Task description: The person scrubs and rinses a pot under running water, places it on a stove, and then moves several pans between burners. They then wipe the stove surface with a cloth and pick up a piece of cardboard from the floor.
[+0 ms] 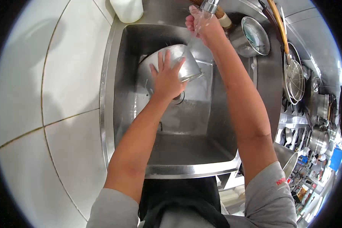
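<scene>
A shiny metal pot [182, 60] lies tilted in the steel sink [178, 148], its rim turned toward the lower right. My left hand [167, 78] is on the pot's outer wall, fingers spread over the metal and thumb by the rim. Water runs from the tap [209, 5] at the top of the view. Right under it is my right hand [201, 24], wet, with the fingers curled in; nothing shows in them. Below my left hand the sink drain [178, 98] is partly visible.
A white container [127, 9] stands at the sink's back left corner. Right of the tap are a brush [224, 19] and a metal bowl [250, 37] with something greenish inside. Strainers [295, 79] hang farther right. White tiles [72, 68] border the left side.
</scene>
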`<state>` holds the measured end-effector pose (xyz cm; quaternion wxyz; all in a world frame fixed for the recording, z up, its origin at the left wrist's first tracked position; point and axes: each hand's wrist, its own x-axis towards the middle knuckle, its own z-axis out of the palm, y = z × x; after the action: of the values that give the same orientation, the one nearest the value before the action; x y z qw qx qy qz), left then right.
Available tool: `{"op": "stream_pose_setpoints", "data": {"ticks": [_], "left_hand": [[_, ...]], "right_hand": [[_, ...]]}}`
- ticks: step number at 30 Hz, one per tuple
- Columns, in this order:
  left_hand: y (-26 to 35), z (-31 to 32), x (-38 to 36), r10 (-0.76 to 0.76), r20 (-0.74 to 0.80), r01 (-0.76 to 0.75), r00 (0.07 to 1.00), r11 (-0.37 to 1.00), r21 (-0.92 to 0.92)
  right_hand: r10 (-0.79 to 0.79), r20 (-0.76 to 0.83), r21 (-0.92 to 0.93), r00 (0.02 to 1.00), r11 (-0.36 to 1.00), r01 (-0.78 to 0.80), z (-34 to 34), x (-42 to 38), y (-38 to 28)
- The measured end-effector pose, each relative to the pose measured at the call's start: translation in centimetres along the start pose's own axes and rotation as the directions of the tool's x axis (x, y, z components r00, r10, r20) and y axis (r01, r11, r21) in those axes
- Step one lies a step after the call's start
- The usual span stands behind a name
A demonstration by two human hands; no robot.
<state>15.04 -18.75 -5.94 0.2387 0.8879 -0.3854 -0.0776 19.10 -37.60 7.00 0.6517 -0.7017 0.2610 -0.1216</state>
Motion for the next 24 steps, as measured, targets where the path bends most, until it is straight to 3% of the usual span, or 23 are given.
{"op": "stream_pose_setpoints", "data": {"ticks": [1, 3, 4, 5, 8, 9, 10, 11, 13, 15, 17, 19, 20, 21, 22, 23, 24], "left_hand": [[0.0, 0.0, 0.7, 0.027, 0.014, -0.027, 1.000, 1.000, 0.007], [0.0, 0.0, 1.5, 0.051, 0.066, -0.055, 0.996, 0.996, 0.064], [0.6, -0.2, 2.4, 0.055, 0.100, -0.066, 0.993, 0.992, 0.111], [0.9, -0.3, 3.2, 0.060, 0.134, -0.082, 0.989, 0.984, 0.158], [1.2, -1.0, 6.0, 0.086, 0.298, -0.131, 0.951, 0.982, 0.133], [1.5, -1.3, 6.6, 0.049, 0.388, -0.101, 0.921, 0.988, 0.115], [1.6, -1.1, 6.5, 0.060, 0.366, -0.109, 0.929, 0.987, 0.115], [1.7, -1.0, 6.5, 0.072, 0.343, -0.118, 0.937, 0.986, 0.116], [1.6, -0.5, 6.4, 0.097, 0.291, -0.137, 0.952, 0.984, 0.118], [1.5, 0.0, 6.4, 0.126, 0.233, -0.156, 0.964, 0.981, 0.114], [0.1, 1.6, 6.4, 0.203, 0.159, -0.222, 0.966, 0.968, 0.113], [-2.9, 4.0, 6.7, 0.320, 0.063, -0.325, 0.945, 0.938, 0.118], [-2.2, 3.0, 6.6, 0.241, 0.131, -0.257, 0.962, 0.958, 0.126], [-0.8, 0.8, 6.7, 0.156, 0.202, -0.186, 0.967, 0.973, 0.138], [0.1, -0.6, 6.2, 0.063, 0.281, -0.110, 0.958, 0.982, 0.156], [0.1, -0.8, 5.5, 0.034, 0.268, -0.101, 0.963, 0.965, 0.241], [-0.9, 0.4, 5.0, 0.060, 0.155, -0.091, 0.986, 0.976, 0.198]], "right_hand": [[0.141, 0.017, 0.373, 0.990, 0.917, -0.138, 0.8, 0.2, 0.4], [0.211, 0.301, 0.705, 0.930, 0.608, -0.366, 1.2, -2.2, 0.1], [0.190, 0.438, 0.788, 0.879, 0.389, -0.477, 1.3, -3.3, -0.1], [0.073, 0.415, 0.845, 0.907, 0.339, -0.414, 1.0, -3.2, 1.5], [-0.209, 0.680, 0.726, 0.702, 0.320, -0.608, -0.6, -1.7, 4.5], [-0.227, 0.572, 0.440, 0.788, 0.896, -0.060, -0.4, -2.5, 4.2], [-0.118, 0.454, 0.140, 0.883, 0.988, 0.060, 0.8, -4.7, 1.8], [-0.057, 0.292, -0.190, 0.955, 0.975, 0.117, 2.8, -7.7, -0.6], [-0.172, 0.187, -0.082, 0.967, 0.978, 0.190, 5.9, -12.8, -2.0], [-0.484, 0.196, -0.066, 0.853, 0.861, 0.504, 7.5, -17.0, -1.1], [-0.696, 0.167, -0.174, 0.698, 0.676, 0.716, 7.5, -18.3, 1.6], [-0.712, 0.053, -0.453, 0.700, 0.608, 0.652, 5.8, -17.7, 5.7], [-0.647, -0.074, -0.616, 0.759, 0.628, 0.475, 4.0, -16.2, 8.2], [-0.193, -0.236, -0.511, 0.952, 0.858, 0.047, 1.6, -15.0, 10.7], [0.327, -0.319, -0.338, 0.890, 0.838, -0.429, -0.2, -14.4, 13.0], [0.532, -0.220, -0.045, 0.818, 0.832, -0.553, -0.7, -14.4, 14.8], [0.678, -0.072, 0.241, 0.731, 0.723, -0.647, -1.2, -14.3, 16.1]]}}
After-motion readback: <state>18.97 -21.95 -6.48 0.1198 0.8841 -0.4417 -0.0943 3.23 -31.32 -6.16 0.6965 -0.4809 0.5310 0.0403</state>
